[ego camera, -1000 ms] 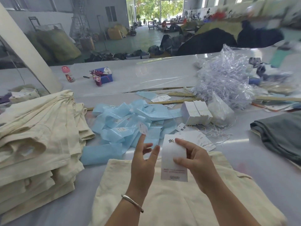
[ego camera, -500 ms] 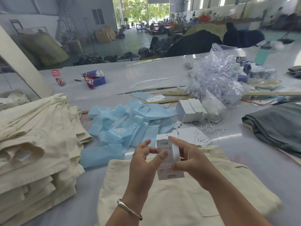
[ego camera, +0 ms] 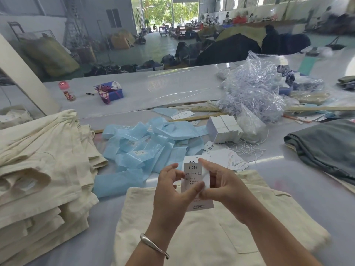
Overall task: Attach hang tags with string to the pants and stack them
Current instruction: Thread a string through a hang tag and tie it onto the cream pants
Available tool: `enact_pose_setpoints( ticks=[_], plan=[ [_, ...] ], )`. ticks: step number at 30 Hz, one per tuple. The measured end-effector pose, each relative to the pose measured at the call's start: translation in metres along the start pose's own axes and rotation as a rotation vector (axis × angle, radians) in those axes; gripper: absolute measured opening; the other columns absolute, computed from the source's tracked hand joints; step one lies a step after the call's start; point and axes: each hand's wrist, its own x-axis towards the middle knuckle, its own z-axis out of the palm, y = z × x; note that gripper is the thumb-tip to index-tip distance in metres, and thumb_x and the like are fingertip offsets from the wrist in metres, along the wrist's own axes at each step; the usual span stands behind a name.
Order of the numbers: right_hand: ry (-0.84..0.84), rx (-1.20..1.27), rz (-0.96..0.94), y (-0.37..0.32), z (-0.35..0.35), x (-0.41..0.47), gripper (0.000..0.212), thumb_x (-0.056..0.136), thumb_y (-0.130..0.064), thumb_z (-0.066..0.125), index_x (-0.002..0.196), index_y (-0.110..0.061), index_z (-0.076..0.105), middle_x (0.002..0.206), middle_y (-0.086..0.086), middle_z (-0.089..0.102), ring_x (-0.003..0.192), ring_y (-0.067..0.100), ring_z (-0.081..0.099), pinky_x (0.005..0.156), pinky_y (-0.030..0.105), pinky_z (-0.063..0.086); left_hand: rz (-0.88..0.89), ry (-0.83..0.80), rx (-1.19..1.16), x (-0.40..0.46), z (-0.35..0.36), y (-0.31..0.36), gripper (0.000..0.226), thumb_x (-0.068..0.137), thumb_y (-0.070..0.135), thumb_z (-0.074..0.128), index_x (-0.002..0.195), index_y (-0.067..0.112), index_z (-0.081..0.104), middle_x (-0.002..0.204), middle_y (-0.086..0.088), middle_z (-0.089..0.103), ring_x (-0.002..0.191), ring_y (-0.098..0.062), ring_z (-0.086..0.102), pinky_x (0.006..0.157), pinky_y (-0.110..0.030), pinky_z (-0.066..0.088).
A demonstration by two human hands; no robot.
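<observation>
Matt paper hang tag point(ego camera: 194, 172); coarse cream cloth pants point(ego camera: 192, 237).

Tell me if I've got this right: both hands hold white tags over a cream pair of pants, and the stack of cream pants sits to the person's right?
Not quite. The head view shows the stack of cream pants on the person's left. The left hand and right hand do hold the white tags over the cream pants.
</observation>
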Motion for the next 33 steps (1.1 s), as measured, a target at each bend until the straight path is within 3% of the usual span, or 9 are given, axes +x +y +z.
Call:
enact_pose_setpoints(
  ticks=[2, 5, 8, 12, 16, 20, 25, 28, 33],
  plan=[
    [0.0, 0.015, -0.008, 0.003, 0.0, 0.0, 0.087, 0.069, 0.005, 0.066, 0.145, -0.018, 0.031, 0.108, 0.007, 0.073, 0.096, 0.017, 0.069, 0.078, 0.027, 0.054, -0.009, -0.019, 0.036, 0.001, 0.0, 0.001, 0.037, 0.066, 0.042, 0.086, 0.088, 0.028, 0.059, 0.127, 0.02, 0.051, 0.102, 0.003, 0.057, 0.078, -0.01, 0.043],
    [0.011, 0.03, -0.006, 0.006, 0.0, 0.001, 0.086, 0.071, 0.005, 0.065, 0.147, -0.017, 0.03, 0.106, 0.005, 0.073, 0.094, 0.016, 0.069, 0.077, 0.026, 0.054, -0.018, -0.043, 0.045, 0.002, 0.001, 0.001, 0.038, 0.067, 0.044, 0.086, 0.088, 0.031, 0.057, 0.122, 0.021, 0.051, 0.093, 0.008, 0.058, 0.069, -0.004, 0.043],
    [0.012, 0.022, -0.002, 0.008, -0.001, 0.002, 0.086, 0.07, 0.005, 0.064, 0.147, -0.015, 0.03, 0.107, 0.005, 0.073, 0.097, 0.019, 0.069, 0.078, 0.027, 0.055, -0.044, -0.036, 0.052, 0.0, 0.003, 0.001, 0.039, 0.067, 0.049, 0.083, 0.09, 0.034, 0.055, 0.115, 0.02, 0.054, 0.09, 0.001, 0.062, 0.066, -0.011, 0.049],
    [0.037, 0.034, 0.005, 0.009, -0.005, 0.003, 0.09, 0.066, 0.007, 0.061, 0.148, -0.015, 0.03, 0.107, 0.009, 0.073, 0.104, 0.029, 0.068, 0.086, 0.036, 0.056, -0.153, -0.044, 0.016, 0.0, 0.012, 0.006, 0.048, 0.06, 0.059, 0.079, 0.091, 0.031, 0.055, 0.102, 0.004, 0.067, 0.081, -0.009, 0.068, 0.066, -0.034, 0.059],
    [0.085, 0.044, -0.008, 0.005, -0.012, 0.001, 0.085, 0.072, 0.018, 0.059, 0.143, -0.02, 0.034, 0.104, 0.017, 0.071, 0.097, 0.024, 0.069, 0.089, 0.041, 0.055, -0.167, -0.041, -0.012, -0.001, 0.023, 0.014, 0.05, 0.066, 0.056, 0.081, 0.101, 0.036, 0.052, 0.104, 0.006, 0.067, 0.075, -0.007, 0.068, 0.057, -0.017, 0.052],
    [0.121, 0.112, 0.008, 0.005, -0.023, -0.003, 0.087, 0.071, 0.02, 0.063, 0.144, -0.019, 0.035, 0.11, 0.004, 0.072, 0.102, 0.019, 0.069, 0.077, 0.028, 0.056, -0.247, -0.08, -0.134, 0.005, 0.027, 0.019, 0.105, 0.055, 0.057, 0.082, 0.141, 0.048, 0.023, 0.107, 0.01, 0.062, 0.08, -0.007, 0.071, 0.064, -0.018, 0.055],
    [0.212, 0.169, 0.027, 0.006, -0.04, -0.009, 0.086, 0.058, 0.006, 0.074, 0.136, -0.019, 0.046, 0.108, 0.003, 0.073, 0.099, 0.018, 0.069, 0.079, 0.027, 0.055, -0.311, -0.166, -0.578, 0.008, 0.044, 0.015, 0.079, 0.079, 0.005, 0.075, 0.141, 0.032, 0.035, 0.094, -0.01, 0.075, 0.089, -0.023, 0.072, 0.068, -0.025, 0.056],
    [0.267, 0.313, 0.051, 0.005, -0.047, -0.007, 0.078, 0.054, -0.006, 0.082, 0.127, -0.012, 0.057, 0.107, 0.012, 0.072, 0.1, 0.024, 0.068, 0.091, 0.035, 0.051, -0.324, -0.183, -0.665, 0.005, 0.056, 0.017, 0.072, 0.078, -0.002, 0.073, 0.135, 0.03, 0.042, 0.096, -0.014, 0.075, 0.089, -0.023, 0.072, 0.069, -0.022, 0.055],
    [0.462, 0.423, 0.088, 0.007, -0.057, -0.004, 0.05, 0.053, -0.007, 0.078, 0.103, -0.008, 0.073, 0.092, 0.015, 0.073, 0.078, 0.022, 0.067, 0.069, 0.027, 0.056, -0.301, -0.211, -0.693, 0.003, 0.073, 0.019, 0.063, 0.077, -0.008, 0.071, 0.128, 0.024, 0.052, 0.088, -0.018, 0.075, 0.082, -0.02, 0.071, 0.067, -0.02, 0.053]
  ],
)
